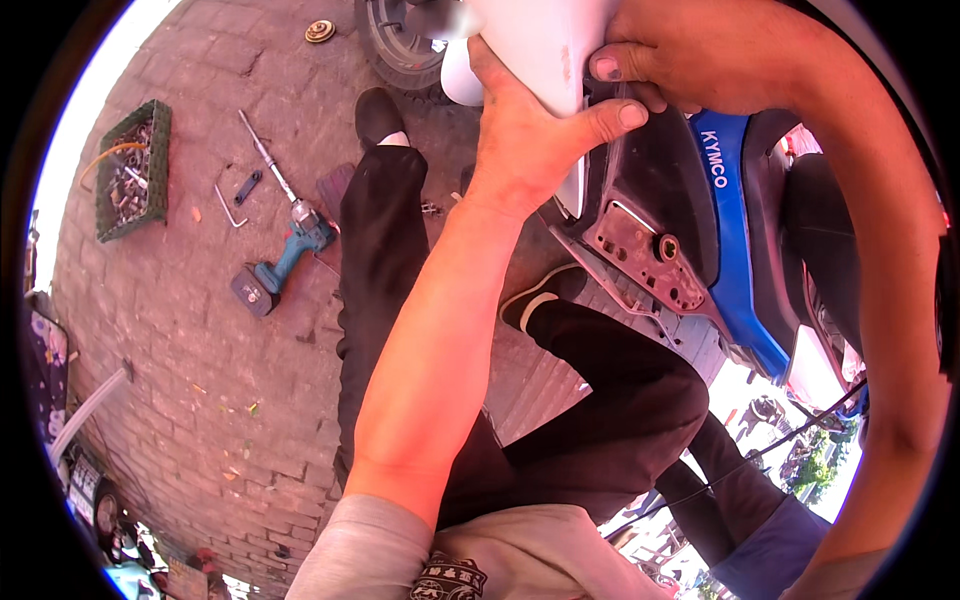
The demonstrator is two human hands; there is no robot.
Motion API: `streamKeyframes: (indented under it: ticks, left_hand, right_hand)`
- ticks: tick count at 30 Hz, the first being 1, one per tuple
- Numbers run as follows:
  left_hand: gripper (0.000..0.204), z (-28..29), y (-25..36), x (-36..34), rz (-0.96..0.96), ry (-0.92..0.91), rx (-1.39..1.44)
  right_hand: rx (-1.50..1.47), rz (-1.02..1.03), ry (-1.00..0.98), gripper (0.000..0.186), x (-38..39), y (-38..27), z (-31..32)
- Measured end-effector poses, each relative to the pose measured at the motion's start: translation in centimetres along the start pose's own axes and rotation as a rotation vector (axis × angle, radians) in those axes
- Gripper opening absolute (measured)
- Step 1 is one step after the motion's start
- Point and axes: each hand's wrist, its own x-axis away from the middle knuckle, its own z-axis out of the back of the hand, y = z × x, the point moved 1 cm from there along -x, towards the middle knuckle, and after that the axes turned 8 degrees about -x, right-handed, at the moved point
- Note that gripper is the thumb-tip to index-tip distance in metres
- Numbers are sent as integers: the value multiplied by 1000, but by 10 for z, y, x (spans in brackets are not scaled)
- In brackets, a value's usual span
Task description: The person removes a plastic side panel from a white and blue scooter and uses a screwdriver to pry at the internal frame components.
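The left hand (525, 135) gripped the lower end of a white panel (535, 45); the right hand (665, 55) thumbed its edge, its full grip unclear. The panel stood beside a blue-and-black scooter (738, 250). Apparently mid-handling, it called for steady two-handed control.

Clearest text is the white block capitals (714, 160) running down the blue trim panel (738, 250) on the scooter (672, 185), over on the right. There's also a dark print (448, 580) with pale characters on the near-side shirt (540, 545), too small to make out.
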Motion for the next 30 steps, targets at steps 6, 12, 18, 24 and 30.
streamKeyframes:
  ticks: [6, 12, 18, 24, 30]
  left_hand:
    - [100, -9, 20, 1, 72, 308, -45]
    - [93, -14, 7, 0, -100, 207, 113]
    - [96, 3, 11, 9, 150, 363, -246]
    - [94, -17, 4, 8, -112, 286, -250]
    - [86, -11, 1, 5, -47, 313, -180]
  right_hand:
    - [207, -142, 127, 39, 7, -26, -7]
    - [230, -243, 24, 35, 5, -32, 3]
    - [270, -243, 97, 37, -5, -48, -12]
    - [214, -226, 154, 40, -1, -20, -17]
    - [-16, 63, 612, 41, -3, 18, -52]
